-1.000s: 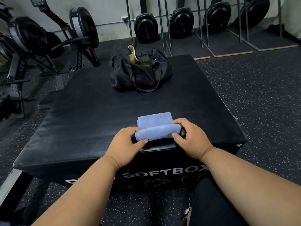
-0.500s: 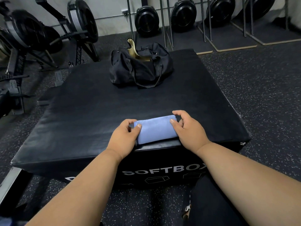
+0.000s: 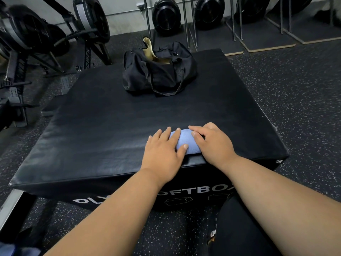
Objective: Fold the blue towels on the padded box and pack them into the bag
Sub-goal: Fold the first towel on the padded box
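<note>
A small folded blue towel [image 3: 186, 143] lies near the front edge of the black padded box [image 3: 103, 130]. My left hand [image 3: 163, 150] lies flat on the towel's left half, fingers spread across it. My right hand [image 3: 212, 143] covers the towel's right end, fingers curled over its far edge. Only a narrow strip of towel shows between the hands. A black duffel bag [image 3: 158, 71] sits at the far side of the box, its top unzipped with a tan lining [image 3: 150, 50] showing.
Rowing machines [image 3: 36, 37] stand on the floor to the left of the box. Upright machines with black flywheels [image 3: 166, 15] line the back wall. Speckled rubber floor [image 3: 286, 89] surrounds the box. A dark-clothed leg [image 3: 239, 228] is at the lower right.
The towel's near part was rolled over onto itself, making a smaller bundle. Both hands moved from its ends onto its top, the left now flat across it.
</note>
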Tool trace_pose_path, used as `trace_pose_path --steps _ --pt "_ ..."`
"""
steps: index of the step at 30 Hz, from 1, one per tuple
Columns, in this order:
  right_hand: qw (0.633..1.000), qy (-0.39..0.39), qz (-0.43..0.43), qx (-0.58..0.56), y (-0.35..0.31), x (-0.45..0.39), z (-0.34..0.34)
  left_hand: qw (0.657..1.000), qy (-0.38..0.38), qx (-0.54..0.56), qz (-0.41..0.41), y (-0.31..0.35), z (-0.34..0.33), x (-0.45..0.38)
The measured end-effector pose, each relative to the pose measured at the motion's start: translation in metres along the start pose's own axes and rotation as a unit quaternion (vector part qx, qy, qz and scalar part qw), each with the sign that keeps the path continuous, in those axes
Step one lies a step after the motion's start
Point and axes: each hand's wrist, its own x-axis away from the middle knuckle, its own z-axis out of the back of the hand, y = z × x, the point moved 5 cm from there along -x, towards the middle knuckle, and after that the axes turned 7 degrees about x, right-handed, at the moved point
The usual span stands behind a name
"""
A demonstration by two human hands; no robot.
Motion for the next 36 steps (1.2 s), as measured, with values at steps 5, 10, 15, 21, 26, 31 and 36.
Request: trace_pose_path --steps 5,10,15,21,26,31,36 --pt "0.998 -0.026 0.014 0.047 -0.002 0.000 -0.003 1.000 -0.010 -0.004 0.016 -0.009 -0.015 0.009" --pt "0.996 -0.037 0.018 0.078 -0.004 -0.001 -0.007 0.998 -0.024 0.027 0.043 -0.013 -0.016 0.008" --pt "0.987 0.009 0.081 0.140 -0.019 0.012 0.001 0.997 -0.047 0.024 0.056 -0.009 -0.014 0.006" --pt "0.972 -0.096 0.146 0.156 -0.031 0.035 -0.017 0.996 -0.057 0.046 0.055 -0.011 -0.015 0.010" --pt "0.981 -0.104 0.111 0.117 -0.022 0.030 -0.014 0.994 -0.060 0.064 0.058 -0.018 -0.015 0.012" --pt "0.983 -0.104 0.097 0.113 -0.023 0.032 -0.014 0.990 -0.056 0.098 0.089 -0.034 -0.011 0.015" --pt "0.996 -0.059 0.048 0.042 -0.020 0.030 -0.007 0.987 -0.034 0.084 0.132 -0.052 0.004 0.011"
